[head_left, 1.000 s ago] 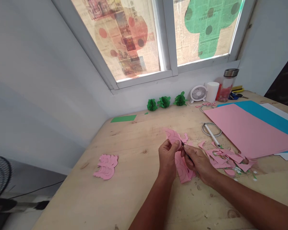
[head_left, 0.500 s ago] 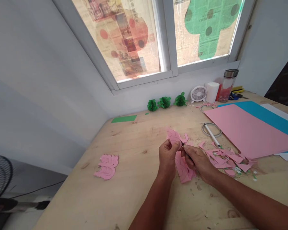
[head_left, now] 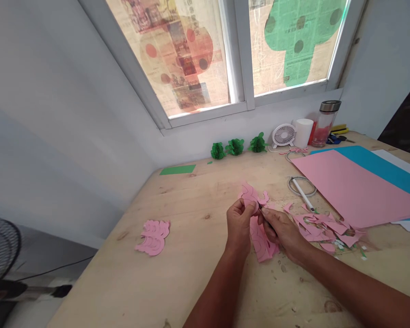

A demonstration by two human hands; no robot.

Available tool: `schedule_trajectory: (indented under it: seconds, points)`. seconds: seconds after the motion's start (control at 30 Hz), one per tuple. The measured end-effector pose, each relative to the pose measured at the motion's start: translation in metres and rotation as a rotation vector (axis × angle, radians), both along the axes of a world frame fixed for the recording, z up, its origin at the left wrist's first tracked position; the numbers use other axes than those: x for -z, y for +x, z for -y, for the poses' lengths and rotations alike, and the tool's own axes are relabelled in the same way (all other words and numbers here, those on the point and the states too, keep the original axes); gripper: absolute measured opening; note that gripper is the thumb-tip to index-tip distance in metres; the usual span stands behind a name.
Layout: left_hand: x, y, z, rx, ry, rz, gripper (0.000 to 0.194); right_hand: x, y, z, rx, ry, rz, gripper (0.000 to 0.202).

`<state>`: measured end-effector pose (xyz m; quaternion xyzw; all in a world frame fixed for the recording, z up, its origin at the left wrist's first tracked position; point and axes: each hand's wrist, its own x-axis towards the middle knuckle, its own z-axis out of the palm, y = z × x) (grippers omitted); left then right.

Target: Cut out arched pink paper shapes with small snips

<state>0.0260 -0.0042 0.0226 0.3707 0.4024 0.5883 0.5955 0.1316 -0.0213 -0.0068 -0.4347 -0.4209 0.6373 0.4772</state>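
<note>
Pinched in my left hand is a pink paper piece with curved outlines drawn on it. My right hand is closed around a small dark cutting tool, mostly hidden by the fingers, its tip at the paper's right edge. A curled pink strip stands out just beyond that tip. Below both hands, another pink sheet with drawn curves lies on the table. Cut pink scalloped shapes sit in a stack at the left.
On the wooden table, pink scraps lie right of my hands, near a white pen and large coloured sheets. Green paper figures, a small fan and a glass bottle line the wall.
The upper part of the held pink paper has shifted slightly to the right. The view has moved a little; both hands keep nearly the same place and grip.
</note>
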Motion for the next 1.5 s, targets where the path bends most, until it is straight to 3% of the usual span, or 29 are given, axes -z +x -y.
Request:
schedule_trajectory:
  seconds: [1.5]
  points:
    - [0.0032,0.0043,0.0043,0.036,0.008,0.069,0.024,-0.001,-0.0019,0.0023,0.038,-0.016,-0.078,0.044]
